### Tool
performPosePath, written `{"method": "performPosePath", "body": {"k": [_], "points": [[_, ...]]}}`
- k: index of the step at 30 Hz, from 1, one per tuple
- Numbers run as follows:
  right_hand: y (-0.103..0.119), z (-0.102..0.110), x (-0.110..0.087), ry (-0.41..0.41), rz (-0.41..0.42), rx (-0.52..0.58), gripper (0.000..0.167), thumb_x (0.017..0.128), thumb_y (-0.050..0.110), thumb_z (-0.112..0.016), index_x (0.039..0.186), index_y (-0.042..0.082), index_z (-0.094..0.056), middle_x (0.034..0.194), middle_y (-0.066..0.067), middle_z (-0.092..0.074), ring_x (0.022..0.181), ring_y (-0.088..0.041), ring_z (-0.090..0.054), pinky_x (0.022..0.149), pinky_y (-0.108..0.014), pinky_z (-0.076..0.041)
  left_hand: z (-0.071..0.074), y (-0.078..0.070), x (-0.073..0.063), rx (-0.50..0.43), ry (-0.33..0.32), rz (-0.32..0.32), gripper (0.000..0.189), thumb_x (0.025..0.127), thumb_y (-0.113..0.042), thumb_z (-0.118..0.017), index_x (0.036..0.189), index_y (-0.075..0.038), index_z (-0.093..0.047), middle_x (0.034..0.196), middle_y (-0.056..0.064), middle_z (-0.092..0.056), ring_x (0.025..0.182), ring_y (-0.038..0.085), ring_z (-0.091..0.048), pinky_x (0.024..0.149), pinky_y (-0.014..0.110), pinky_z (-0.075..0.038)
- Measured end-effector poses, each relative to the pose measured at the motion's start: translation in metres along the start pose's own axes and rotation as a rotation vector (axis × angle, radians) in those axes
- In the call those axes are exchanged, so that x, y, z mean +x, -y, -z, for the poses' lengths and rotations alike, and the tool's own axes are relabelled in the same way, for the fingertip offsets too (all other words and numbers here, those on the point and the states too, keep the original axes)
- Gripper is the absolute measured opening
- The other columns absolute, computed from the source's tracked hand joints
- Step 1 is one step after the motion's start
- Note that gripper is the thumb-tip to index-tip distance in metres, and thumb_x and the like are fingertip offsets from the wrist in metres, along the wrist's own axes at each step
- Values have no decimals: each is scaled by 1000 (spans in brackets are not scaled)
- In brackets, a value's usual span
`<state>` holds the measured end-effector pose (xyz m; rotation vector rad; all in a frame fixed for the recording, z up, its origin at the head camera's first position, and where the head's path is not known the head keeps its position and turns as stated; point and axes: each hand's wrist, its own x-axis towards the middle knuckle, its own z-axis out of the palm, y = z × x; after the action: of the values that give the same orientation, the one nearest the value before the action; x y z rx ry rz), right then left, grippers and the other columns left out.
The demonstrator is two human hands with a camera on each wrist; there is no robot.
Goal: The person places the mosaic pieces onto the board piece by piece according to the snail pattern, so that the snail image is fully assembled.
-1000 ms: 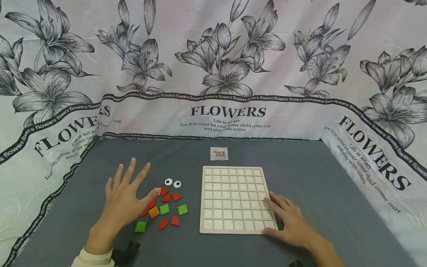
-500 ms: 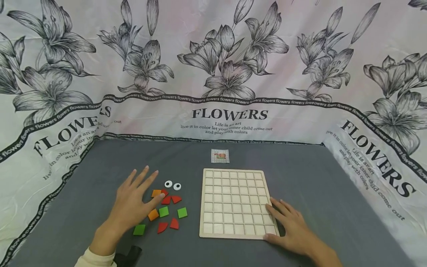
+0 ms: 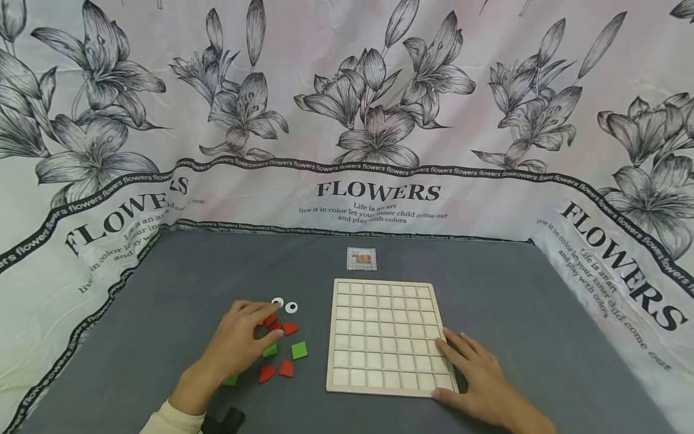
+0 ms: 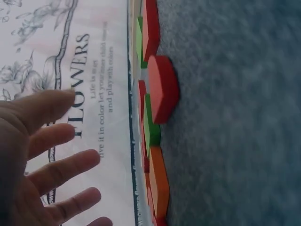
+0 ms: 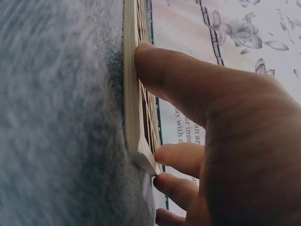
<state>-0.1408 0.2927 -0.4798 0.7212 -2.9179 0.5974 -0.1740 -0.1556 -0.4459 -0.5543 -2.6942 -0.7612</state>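
In the head view my left hand (image 3: 235, 334) is over a loose group of flat puzzle pieces, its fingers bent a little and thumb apart. Under and beside it lie red quarter-round pieces (image 3: 290, 328) and green squares (image 3: 299, 350). An index fingertip overlaps one of two white eye discs (image 3: 291, 307); contact cannot be told. The left wrist view shows spread fingers holding nothing, beside a red piece (image 4: 162, 89) and an orange square (image 4: 159, 179). My right hand (image 3: 479, 377) rests on the right edge of a pale wooden grid board (image 3: 379, 393), thumb at its near corner.
A small picture card (image 3: 361, 258) lies behind the board on the grey tabletop (image 3: 461, 271). A flower-printed cloth (image 3: 374, 187) encloses the back and both sides. Near the left wrist is a dark object (image 3: 225, 421).
My left hand has moved right and down over the pieces, its fingers drawing in from a wide spread. The right hand stays at the board. The head view has shifted slightly.
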Motion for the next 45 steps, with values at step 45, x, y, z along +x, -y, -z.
{"method": "performPosePath", "body": {"k": [45], "points": [[-5,1,-1,15,6,21,74,84,53,-68,142,11,-50,151,-16,-33,132,-47,-29,91,-69,-22,-37,5,19,181,132,-53,20,78,-24,-81,91,-14,-68,92,-3,-53,89,22,-46,73,47,-35]]}}
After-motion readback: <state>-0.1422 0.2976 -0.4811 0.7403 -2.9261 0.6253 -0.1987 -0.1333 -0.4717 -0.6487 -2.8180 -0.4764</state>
